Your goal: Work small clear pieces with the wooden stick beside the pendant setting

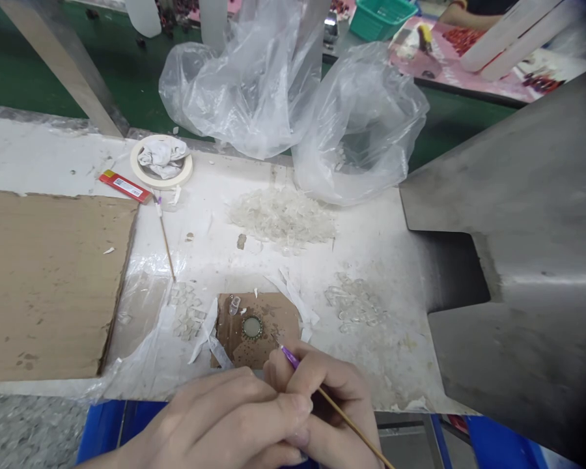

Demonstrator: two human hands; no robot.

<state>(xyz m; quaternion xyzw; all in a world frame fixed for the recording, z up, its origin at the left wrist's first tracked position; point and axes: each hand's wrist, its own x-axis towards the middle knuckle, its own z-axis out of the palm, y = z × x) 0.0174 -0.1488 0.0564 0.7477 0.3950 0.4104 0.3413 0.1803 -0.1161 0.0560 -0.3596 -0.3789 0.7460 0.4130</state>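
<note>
Your right hand [322, 397] pinches a thin wooden stick [351, 423], left hand [224, 420] curled shut alongside, six o'clock of a round ring [252, 327] on rough cardboard [278, 316]; crumpled clear bags [273, 85] at twelve.

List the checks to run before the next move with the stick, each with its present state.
1. Grip: the right hand pinches the purple-tipped stick: ok.
2. Tip position: it points at the small cardboard pad, apart from the round ring: ok.
3. Ring lying flat on the pad: ok.
4. Whether the left hand is empty: cannot tell; it rests against the right hand, palm hidden.
5. Anything stuck on the tip: cannot tell, too small.
6. Supply: loose clear pieces lie to the right of the pad: ok.
</note>
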